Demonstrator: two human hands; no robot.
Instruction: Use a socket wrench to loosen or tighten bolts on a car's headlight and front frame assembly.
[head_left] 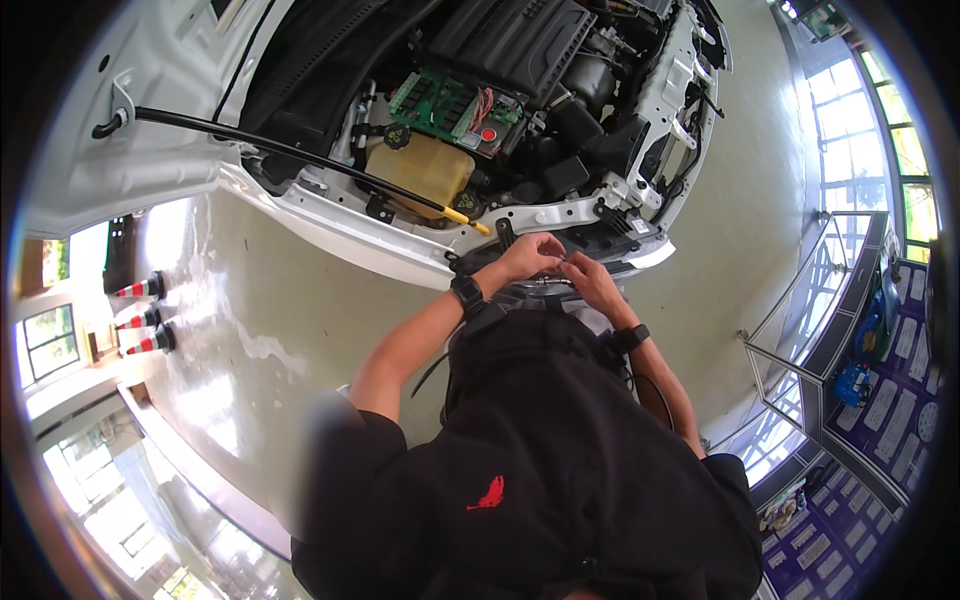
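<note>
my left hand (528, 255) and my right hand (590, 278) are up together at the front edge of the open engine bay (520, 110), just below the white front rail (560, 215) of the car. the fingertips of both hands meet over something very small between them; it is too tiny to make out, so i cannot tell what it is, nor whether either hand truly has it pinched. the fingers of both hands are curled in, not spread.

each wrist wears a black watch-like band, one on the left (466, 294) and one on the right (633, 337). my forearms come up from my black shirt (540, 460), which fills the lower part of the view.

just beyond my left hand the yellow tip (462, 216) of the black hood prop rod (280, 150) sits on the rail, and the rod runs up to the raised white hood (130, 150). behind it sit a yellowish fluid tank (420, 170) with a black cap, a green circuit board (440, 105) and a black engine cover (510, 40).

three striped traffic cones (140, 315) stand well apart on the shiny floor (280, 320) to my left.
</note>
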